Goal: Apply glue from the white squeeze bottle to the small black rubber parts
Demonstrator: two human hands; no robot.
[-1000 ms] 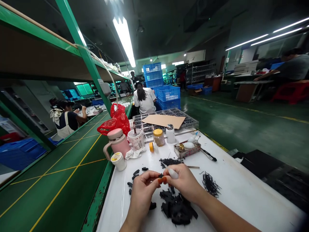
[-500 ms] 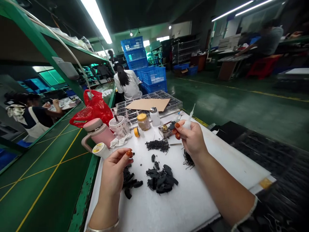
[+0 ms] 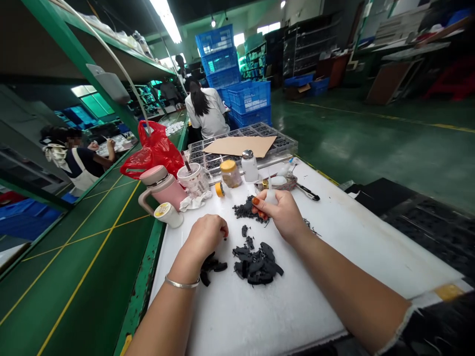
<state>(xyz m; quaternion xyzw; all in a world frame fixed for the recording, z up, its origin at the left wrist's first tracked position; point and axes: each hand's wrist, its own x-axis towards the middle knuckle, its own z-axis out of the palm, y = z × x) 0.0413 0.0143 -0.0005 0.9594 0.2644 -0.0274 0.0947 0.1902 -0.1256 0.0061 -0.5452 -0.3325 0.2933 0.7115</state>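
Note:
My right hand (image 3: 280, 211) is closed around a small white dropper bottle (image 3: 271, 196), whose thin nozzle points up. A dark piece shows at its fingertips, against the heap of tiny black rings (image 3: 243, 210) behind it. Down at the white tabletop, my left hand (image 3: 208, 235) has its fingers curled together. A tiny black ring (image 3: 225, 239) lies right at those fingertips; whether they grip anything is hidden. One pile of curved black plastic parts (image 3: 258, 264) lies between the hands, and a smaller group of black parts (image 3: 213, 267) is partly under my left wrist.
Along the left edge stand a pink mug (image 3: 166, 188), a white tub (image 3: 168, 215) and a red plastic bag (image 3: 156, 153). Behind are a yellow-lidded jar (image 3: 230, 174), a white pump bottle (image 3: 249, 167) and cardboard (image 3: 241, 146) on a compartment tray. A co-worker (image 3: 206, 111) sits ahead.
My left hand has gone from a raised pinch down to the tabletop, turning palm down. My right hand has lowered and moved left with the dropper bottle. The view has swung slightly left.

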